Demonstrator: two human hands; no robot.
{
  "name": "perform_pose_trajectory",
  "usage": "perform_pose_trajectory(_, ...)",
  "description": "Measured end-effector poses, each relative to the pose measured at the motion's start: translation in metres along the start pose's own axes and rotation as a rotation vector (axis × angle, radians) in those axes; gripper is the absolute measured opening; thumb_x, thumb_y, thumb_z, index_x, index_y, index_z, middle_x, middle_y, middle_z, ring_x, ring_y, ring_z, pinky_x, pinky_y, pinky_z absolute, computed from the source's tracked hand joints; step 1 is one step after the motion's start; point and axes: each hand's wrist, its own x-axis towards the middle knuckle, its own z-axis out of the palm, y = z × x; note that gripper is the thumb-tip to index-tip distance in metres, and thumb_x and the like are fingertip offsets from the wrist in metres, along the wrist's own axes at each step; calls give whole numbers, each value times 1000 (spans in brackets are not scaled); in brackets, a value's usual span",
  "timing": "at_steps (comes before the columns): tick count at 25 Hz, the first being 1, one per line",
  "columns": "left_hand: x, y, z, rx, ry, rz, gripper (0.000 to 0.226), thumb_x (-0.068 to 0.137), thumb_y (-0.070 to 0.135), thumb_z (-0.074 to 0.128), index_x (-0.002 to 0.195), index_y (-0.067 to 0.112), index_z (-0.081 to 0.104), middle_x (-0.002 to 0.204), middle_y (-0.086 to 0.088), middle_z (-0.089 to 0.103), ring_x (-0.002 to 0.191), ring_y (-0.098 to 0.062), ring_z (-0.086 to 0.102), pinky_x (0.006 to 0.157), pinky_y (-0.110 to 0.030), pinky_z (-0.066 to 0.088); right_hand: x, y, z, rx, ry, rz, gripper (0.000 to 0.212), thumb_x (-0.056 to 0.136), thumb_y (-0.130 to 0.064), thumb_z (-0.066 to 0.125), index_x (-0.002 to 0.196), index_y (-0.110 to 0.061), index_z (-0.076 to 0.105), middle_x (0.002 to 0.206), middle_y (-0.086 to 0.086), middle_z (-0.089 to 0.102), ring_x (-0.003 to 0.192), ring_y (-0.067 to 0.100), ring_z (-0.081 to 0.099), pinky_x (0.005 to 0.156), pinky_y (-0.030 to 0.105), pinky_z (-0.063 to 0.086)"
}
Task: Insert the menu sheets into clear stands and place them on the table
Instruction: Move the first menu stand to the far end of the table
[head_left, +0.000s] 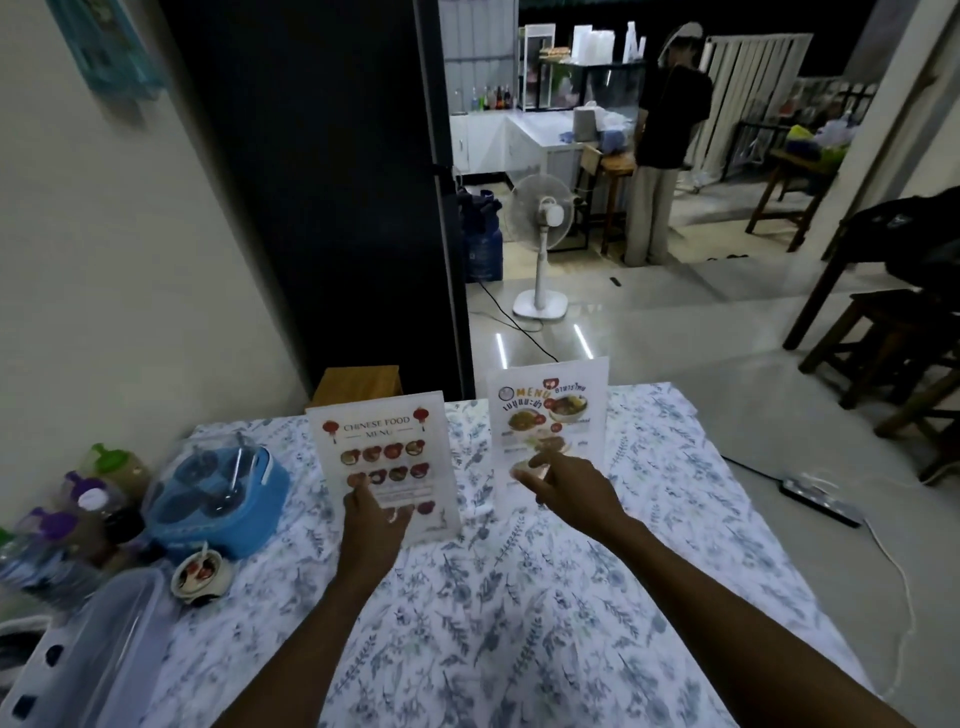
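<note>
Two clear stands with menu sheets inside stand upright on the floral tablecloth (519, 597). The left stand (382, 447) shows a Chinese food menu. My left hand (371, 519) grips its lower front, thumb on the face and fingers visible behind the plastic. The right stand (550, 415) shows a Thai menu with food photos. My right hand (566, 483) holds its lower part, thumb in front and fingers seen through the plastic behind. Both stands face me, about a hand's width apart.
At the table's left edge sit a blue condiment caddy with a clear lid (218, 493), several sauce bottles (88, 509), a small bowl with a spoon (200, 574) and a clear plastic box (98, 639). Beyond stand a wooden stool (358, 384), a floor fan (540, 244) and a person (665, 140).
</note>
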Motion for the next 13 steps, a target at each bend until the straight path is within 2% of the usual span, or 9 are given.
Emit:
perform_pose_trajectory(2,-14,11,14,21,-55,18,84,91,28,73,157,13,23,154,-16,36,134,-34,53,104,-42,50,-14,16,-6,-11,19,20,54,83,-74,47,114,-32,60,80,-8,75,81,9,69,76,36,57)
perform_pose_trajectory(5,-22,21,43,49,-158,57,89,91,37,71,159,15,18,161,-15,27,138,-33,48,107,-49,48,-32,43,-15,-42,33,61,49,88,-68,49,117,-29,59,76,-8,74,72,9,67,64,31,55)
perform_pose_trajectory(7,-26,28,59,67,-251,70,94,89,46,72,159,15,17,163,-13,25,142,-32,43,109,-49,45,-39,59,-21,-64,34,102,50,89,-66,51,119,-26,58,78,-6,75,73,11,68,62,31,54)
perform_pose_trajectory(10,-29,37,88,78,-393,90,102,86,54,71,161,18,11,167,-10,19,147,-32,37,113,-49,41,-39,80,-25,-55,71,173,52,88,-64,55,122,-25,59,97,-4,74,87,15,68,67,31,52)
perform_pose_trajectory(13,-19,43,112,87,-458,124,104,87,54,70,162,19,7,169,-9,11,149,-32,33,115,-48,38,-30,94,-22,-32,153,234,55,84,-64,61,125,-27,55,115,-1,66,97,16,66,71,31,50)
